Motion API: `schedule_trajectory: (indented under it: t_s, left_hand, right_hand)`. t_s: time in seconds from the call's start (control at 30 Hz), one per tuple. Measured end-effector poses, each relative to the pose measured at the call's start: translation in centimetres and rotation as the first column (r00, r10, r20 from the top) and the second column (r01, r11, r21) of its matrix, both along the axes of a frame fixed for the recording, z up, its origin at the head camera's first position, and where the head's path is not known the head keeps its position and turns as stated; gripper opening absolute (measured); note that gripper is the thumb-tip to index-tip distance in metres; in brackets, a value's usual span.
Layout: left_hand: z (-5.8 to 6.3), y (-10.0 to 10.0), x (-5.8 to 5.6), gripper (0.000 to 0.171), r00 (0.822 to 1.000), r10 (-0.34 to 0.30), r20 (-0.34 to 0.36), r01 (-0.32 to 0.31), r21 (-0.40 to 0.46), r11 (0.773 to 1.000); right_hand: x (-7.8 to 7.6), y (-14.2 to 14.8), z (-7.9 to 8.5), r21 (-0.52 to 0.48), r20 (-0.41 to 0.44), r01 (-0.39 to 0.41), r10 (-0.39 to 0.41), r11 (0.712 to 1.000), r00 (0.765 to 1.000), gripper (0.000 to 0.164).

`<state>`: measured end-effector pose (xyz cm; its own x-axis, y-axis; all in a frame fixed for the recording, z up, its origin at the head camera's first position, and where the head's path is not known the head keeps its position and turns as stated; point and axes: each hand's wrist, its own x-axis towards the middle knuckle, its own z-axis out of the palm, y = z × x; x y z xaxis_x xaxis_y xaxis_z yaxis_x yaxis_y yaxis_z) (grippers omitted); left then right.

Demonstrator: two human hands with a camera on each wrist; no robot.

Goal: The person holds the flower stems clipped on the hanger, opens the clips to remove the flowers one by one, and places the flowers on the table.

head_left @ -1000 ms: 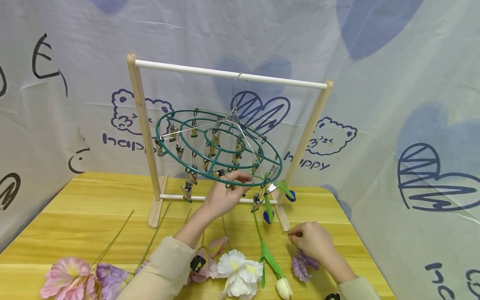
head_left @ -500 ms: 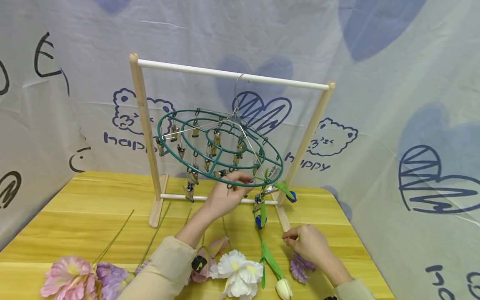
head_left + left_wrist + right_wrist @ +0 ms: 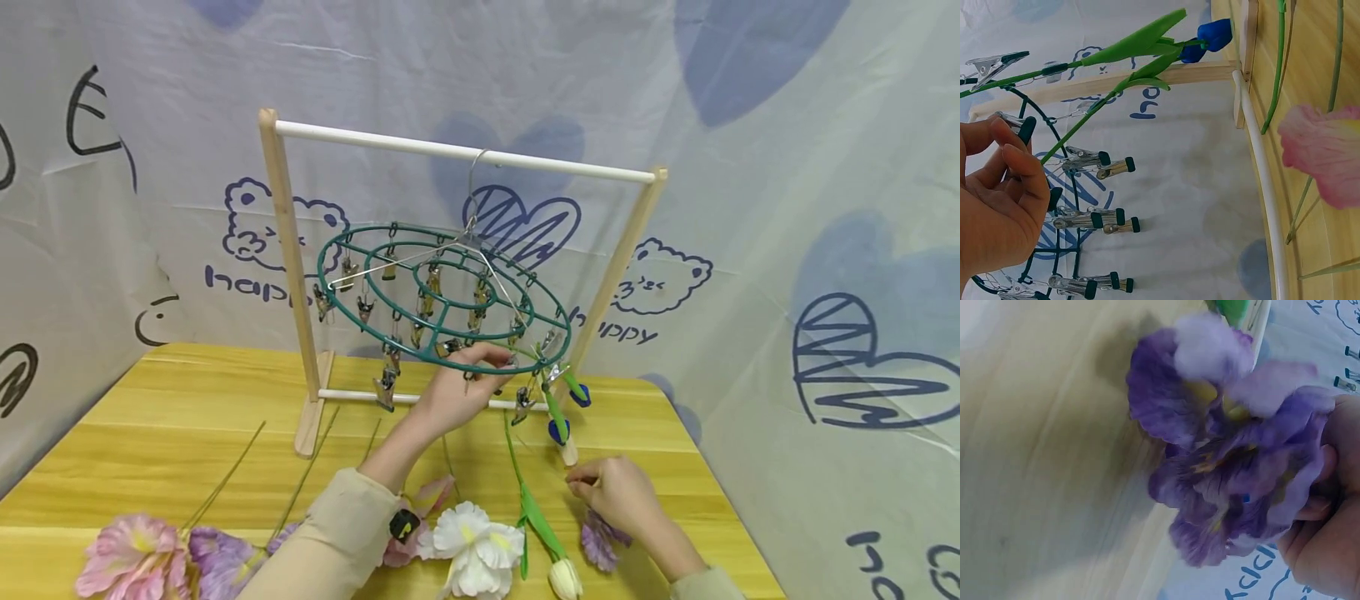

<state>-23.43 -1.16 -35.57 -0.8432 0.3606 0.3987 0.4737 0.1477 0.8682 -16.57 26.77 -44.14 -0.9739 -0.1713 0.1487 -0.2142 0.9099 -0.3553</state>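
A green round clip hanger [image 3: 431,354] hangs tilted from the stand's bar. At its near right rim, my left hand [image 3: 457,393] pinches a metal clip [image 3: 1026,130] between thumb and finger. Two blue tulips [image 3: 558,431] hang from clips just right of that hand, green stems pointing inward; their heads show larger in the left wrist view. Low on the right, my right hand [image 3: 618,496] grips a purple flower [image 3: 1235,456], its fingers curled beside the petals. The flower hangs below the hand in the head view, and its stem is hidden there.
A wooden stand [image 3: 281,208] with a white top bar holds the hanger. Along the table's [image 3: 225,392] near side lie a pink flower [image 3: 135,554], a second purple flower [image 3: 221,562], a white flower [image 3: 480,550] and a white tulip [image 3: 564,577]. Several unused clips [image 3: 386,389] dangle.
The hanger's near side has shifted slightly right and down with my left hand. The lower blue tulip has swung left, then back right. My right hand has moved slightly left and down with the purple flower.
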Motion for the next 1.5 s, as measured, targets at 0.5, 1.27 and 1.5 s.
schedule_trajectory:
  t_s: [0.5,1.27,1.5]
  left_hand:
    - [0.2,-0.3,0.5,0.027,1.0,0.023,-0.017,-0.024,-0.026,0.999]
    - [-0.2,-1.4,1.3,0.027,0.996,0.091,-0.001,-0.091,-0.031,0.995]
    - [-0.2,-0.9,1.9,0.029,0.997,0.081,0.003,-0.081,-0.006,0.997]
  right_hand:
    - [-0.2,0.5,-0.6,0.091,0.109,0.11,-0.12,0.99,0.987,0.004]
    - [-0.8,-0.1,-0.3,0.003,0.138,0.139,-0.138,0.99,0.981,0.012]
    - [-1.0,-0.2,1.0,-0.217,-0.039,0.14,-0.152,0.966,0.988,0.017]
